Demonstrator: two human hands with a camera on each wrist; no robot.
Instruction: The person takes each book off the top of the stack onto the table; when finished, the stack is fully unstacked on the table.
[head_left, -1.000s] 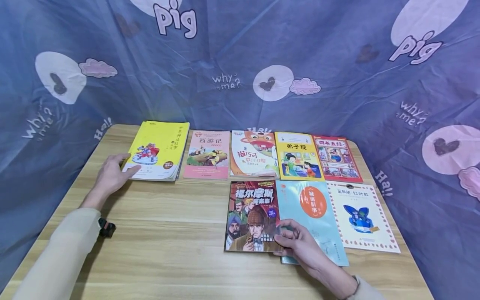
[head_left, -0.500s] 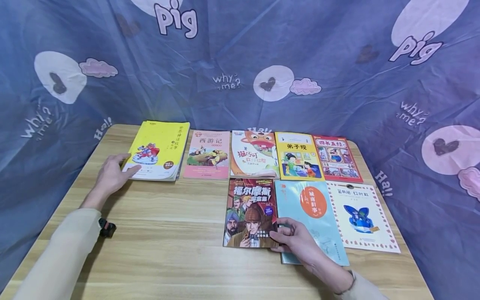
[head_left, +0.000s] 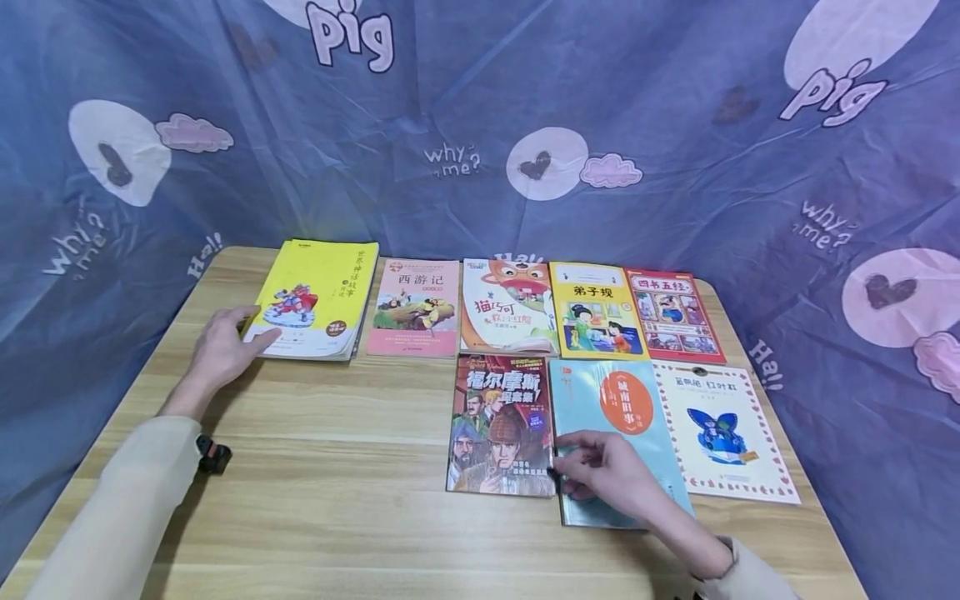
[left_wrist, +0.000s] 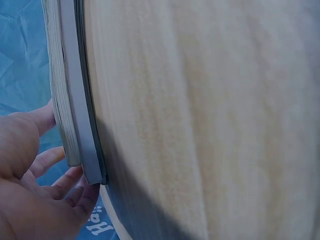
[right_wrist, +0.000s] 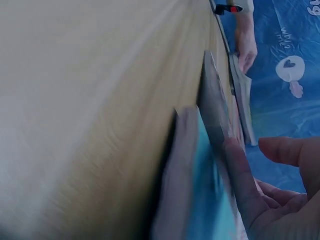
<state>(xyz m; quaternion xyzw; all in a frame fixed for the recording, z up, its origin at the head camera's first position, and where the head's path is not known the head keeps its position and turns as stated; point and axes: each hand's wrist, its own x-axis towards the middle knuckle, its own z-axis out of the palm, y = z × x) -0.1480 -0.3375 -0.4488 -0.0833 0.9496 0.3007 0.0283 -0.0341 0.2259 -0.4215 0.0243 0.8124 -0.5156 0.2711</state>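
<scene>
My left hand (head_left: pixel 222 350) rests at the left edge of a stack topped by a yellow storybook (head_left: pixel 318 292). Its thumb lies by the near corner and its fingers touch the side of the stack (left_wrist: pixel 82 90) in the left wrist view. A dark-covered detective comic book (head_left: pixel 501 425) lies flat at the middle of the table. Beside its right edge is my right hand (head_left: pixel 611 475), thumb lifted off the cover and fingertips at the edge. That hand hangs over a light-blue book (head_left: pixel 622 433) and hides part of its lower cover.
Behind lie a pink book (head_left: pixel 414 308), a white fox-cover book (head_left: pixel 508 307), a yellow book with two children (head_left: pixel 597 312) and a red book (head_left: pixel 675 317). A white book with a blue picture (head_left: pixel 723 433) is at right. A blue cloth (head_left: pixel 465 100) backs the wooden table (head_left: pixel 322 500).
The detective comic book has shifted slightly up and left and settled beside the light-blue book. My right hand has let go of it. The left hand stays where it was.
</scene>
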